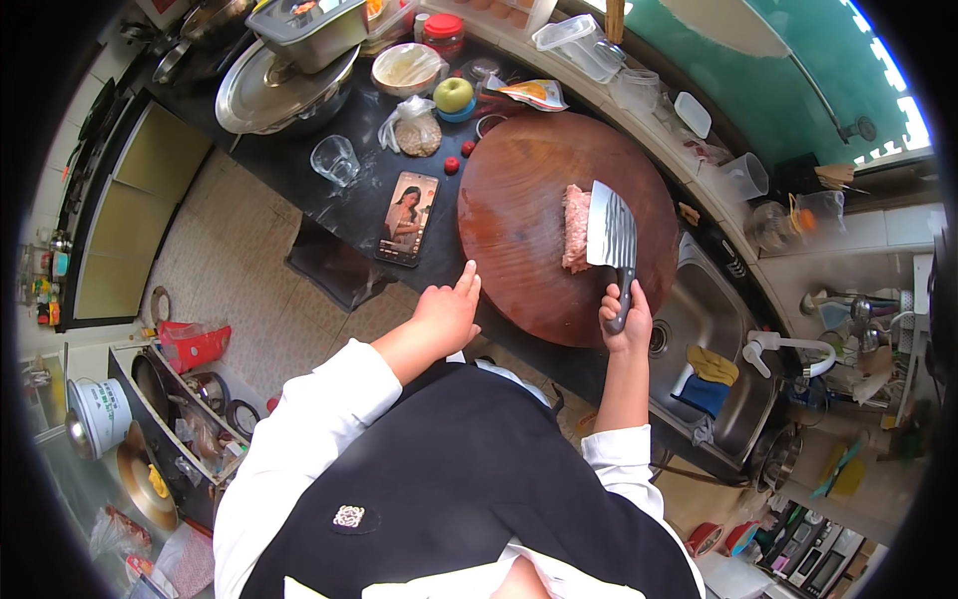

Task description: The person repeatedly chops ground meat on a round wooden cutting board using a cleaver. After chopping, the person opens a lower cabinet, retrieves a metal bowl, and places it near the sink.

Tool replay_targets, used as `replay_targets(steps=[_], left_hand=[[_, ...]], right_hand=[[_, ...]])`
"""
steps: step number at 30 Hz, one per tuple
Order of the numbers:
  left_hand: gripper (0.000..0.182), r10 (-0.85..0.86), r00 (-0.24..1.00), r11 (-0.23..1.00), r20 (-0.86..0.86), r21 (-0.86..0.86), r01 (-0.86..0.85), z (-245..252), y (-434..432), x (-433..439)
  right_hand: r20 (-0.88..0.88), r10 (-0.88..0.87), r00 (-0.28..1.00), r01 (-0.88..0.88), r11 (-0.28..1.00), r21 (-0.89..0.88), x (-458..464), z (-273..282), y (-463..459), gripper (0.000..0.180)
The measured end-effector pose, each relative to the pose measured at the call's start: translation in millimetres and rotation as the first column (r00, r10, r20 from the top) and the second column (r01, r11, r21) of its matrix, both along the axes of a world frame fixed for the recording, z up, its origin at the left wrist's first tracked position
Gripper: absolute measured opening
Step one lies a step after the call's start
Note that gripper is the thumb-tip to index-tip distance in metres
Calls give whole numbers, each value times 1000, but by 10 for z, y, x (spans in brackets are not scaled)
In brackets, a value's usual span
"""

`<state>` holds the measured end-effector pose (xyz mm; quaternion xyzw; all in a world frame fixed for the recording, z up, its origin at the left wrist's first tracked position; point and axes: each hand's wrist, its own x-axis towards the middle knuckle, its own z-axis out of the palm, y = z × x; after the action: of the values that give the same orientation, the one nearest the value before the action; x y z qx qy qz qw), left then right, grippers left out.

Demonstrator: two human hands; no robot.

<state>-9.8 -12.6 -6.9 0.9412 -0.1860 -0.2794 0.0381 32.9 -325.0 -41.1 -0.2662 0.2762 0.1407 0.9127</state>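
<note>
My right hand (627, 318) is closed around the dark handle of a cleaver (611, 228), whose broad blade lies against the right side of a strip of minced meat (575, 228). The meat rests on a large round wooden chopping board (516, 217). My left hand (451, 311) holds nothing and hovers by the board's near left edge, its fingers extended, some of them close together. A smartphone (406, 219) with a lit screen lies on the dark countertop (299, 191), left of the board and beyond my left hand.
A steel sink (677, 299) with cloths (707, 378) adjoins the board on the right. Left of the board are a drinking glass (335, 160), a knotted plastic bag (416, 131) and a green apple (453, 95). A large lidded pot (281, 90) stands farther back.
</note>
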Motion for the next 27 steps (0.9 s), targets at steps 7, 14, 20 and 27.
replay_targets(steps=[7,14,20,27], left_hand=[[84,1,1000,1000,-7,14,-1,15,5,35],[83,5,1000,1000,29,-5,-5,-24,-15,10],[83,28,1000,1000,-7,11,-28,52,28,37],[82,36,999,999,-9,-40,-36,2,17,-13]], right_hand=[[261,152,953,109,632,-767,-160,1194,299,31],[553,259,792,494,261,-829,-221,1276,755,43],[252,428,868,283,-9,-959,66,444,736,33],[172,388,906,55,295,-954,200,310,507,30]])
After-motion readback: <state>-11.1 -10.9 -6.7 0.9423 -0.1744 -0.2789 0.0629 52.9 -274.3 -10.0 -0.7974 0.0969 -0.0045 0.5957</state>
